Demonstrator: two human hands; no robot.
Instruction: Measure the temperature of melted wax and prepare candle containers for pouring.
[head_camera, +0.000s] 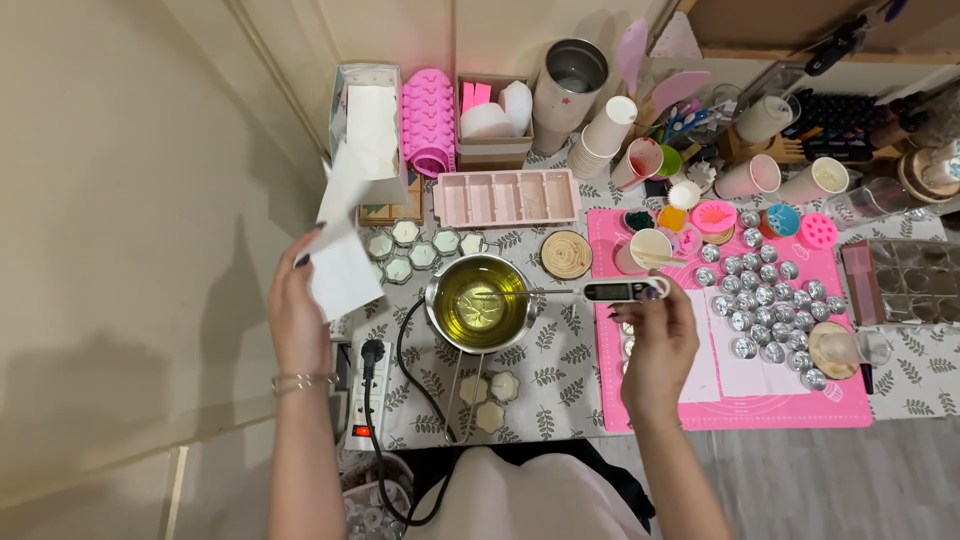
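Observation:
My left hand holds a white sheet of tissue paper, lifted at the table's left edge beside the open tissue box. My right hand grips a probe thermometer by its white and black body. Its thin metal probe reaches left into the steel melting pot, which holds clear yellow liquid. The pot stands on a small wire stand over the leaf-patterned tablecloth.
A pink silicone mat on the right carries several small metal tealight cups. Pink moulds, paper cups, a round wooden coaster, small glass jars and a power strip surround the pot.

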